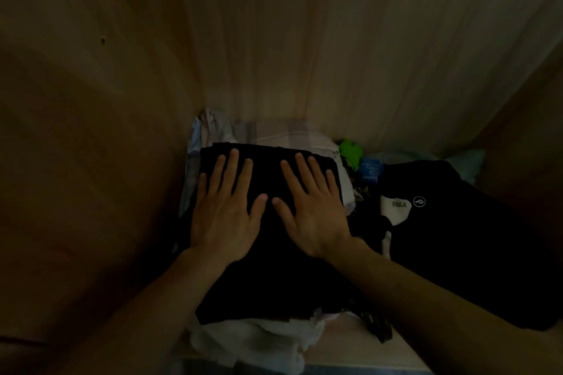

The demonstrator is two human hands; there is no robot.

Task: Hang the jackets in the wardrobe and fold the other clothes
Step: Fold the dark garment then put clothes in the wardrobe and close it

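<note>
Since it's pretty dim inside the wardrobe (91, 131), detail is hard to come by. Both hands lie flat with fingers spread on a folded black garment (274, 268). The left hand (224, 216) and right hand (313, 210) are side by side, pressing, not gripping anything. That garment tops a stack of pale clothes (259, 341) by the left wall, with soft white fabric poking out under its near edge. Just to the right lies a second black piece (472, 237) with a white PAKA label (396, 207), partly covered by the right forearm. Further back, a bright green scrap (350, 149) and a blue tag (371, 170) sit by the rear panel. Walls are smooth light wood grain. Can't tell what kind of clothing either black one is.
</note>
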